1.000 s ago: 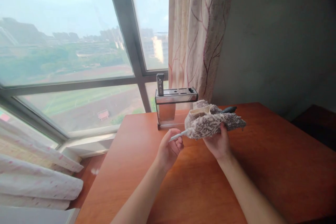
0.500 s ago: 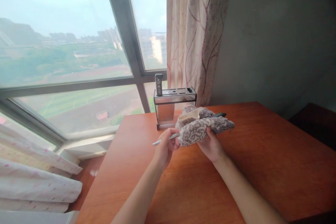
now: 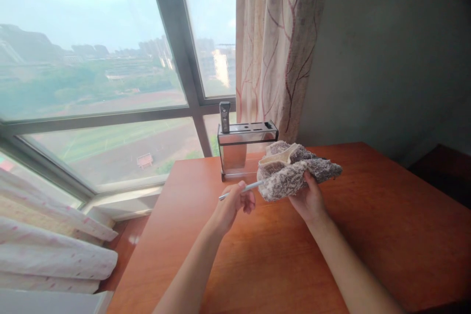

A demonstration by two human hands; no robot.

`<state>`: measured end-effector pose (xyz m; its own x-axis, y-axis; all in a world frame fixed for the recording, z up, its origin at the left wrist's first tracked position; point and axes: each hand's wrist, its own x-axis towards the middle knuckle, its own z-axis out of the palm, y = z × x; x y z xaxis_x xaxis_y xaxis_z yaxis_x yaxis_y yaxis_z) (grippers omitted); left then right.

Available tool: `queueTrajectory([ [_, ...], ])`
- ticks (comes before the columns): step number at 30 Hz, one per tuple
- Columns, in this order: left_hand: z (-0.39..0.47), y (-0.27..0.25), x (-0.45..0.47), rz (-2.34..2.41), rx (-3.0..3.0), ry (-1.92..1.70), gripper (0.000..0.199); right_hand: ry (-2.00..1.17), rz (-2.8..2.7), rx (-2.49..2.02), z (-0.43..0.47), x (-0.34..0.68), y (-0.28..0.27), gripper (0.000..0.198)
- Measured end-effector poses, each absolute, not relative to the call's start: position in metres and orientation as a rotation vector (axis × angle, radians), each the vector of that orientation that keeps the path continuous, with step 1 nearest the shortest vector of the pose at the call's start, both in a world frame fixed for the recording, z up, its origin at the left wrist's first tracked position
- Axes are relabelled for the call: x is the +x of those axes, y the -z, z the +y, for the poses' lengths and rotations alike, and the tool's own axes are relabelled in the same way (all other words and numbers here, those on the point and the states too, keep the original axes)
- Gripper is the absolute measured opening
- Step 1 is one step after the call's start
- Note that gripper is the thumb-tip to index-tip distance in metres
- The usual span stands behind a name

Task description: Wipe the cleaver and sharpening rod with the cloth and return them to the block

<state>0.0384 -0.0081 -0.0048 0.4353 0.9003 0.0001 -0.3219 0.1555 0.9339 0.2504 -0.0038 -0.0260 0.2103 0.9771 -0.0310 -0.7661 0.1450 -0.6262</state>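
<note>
Grey and fuzzy, the mop [image 3: 285, 184] is up over the desk [image 3: 272, 260], pinched in the right hand [image 3: 309, 198]. The left hand [image 3: 232, 206] is closed on the rod [image 3: 252, 186] that pokes from its end. It looks floppy, so I think it could sag and slip. If it swings back, it might bump the clear tank [image 3: 235, 154] just behind. Past that hangs a curtain [image 3: 283, 39].
</note>
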Motion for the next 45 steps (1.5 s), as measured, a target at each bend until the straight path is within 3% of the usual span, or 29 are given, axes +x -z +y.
queueTrajectory([
  [5,-0.002,-0.001,0.027,0.769,1.162,-0.997,0.038,-1.256,-0.363,-0.566,0.002,0.266,0.024,0.022],
  [12,-0.013,0.006,0.039,0.791,1.463,-0.522,0.029,-1.301,-0.449,-0.587,0.002,0.264,0.028,0.025],
  [29,-0.014,0.024,0.068,0.842,1.364,-0.814,0.049,-1.541,-0.593,-0.636,-0.004,0.222,0.048,0.037],
  [37,-0.018,0.020,0.068,0.819,1.447,-0.724,0.043,-1.497,-0.478,-0.541,0.002,0.248,0.036,0.051],
  [45,-0.022,0.028,0.046,0.992,1.562,-0.760,0.039,-1.370,-0.388,-0.521,0.006,0.264,0.031,0.039],
])
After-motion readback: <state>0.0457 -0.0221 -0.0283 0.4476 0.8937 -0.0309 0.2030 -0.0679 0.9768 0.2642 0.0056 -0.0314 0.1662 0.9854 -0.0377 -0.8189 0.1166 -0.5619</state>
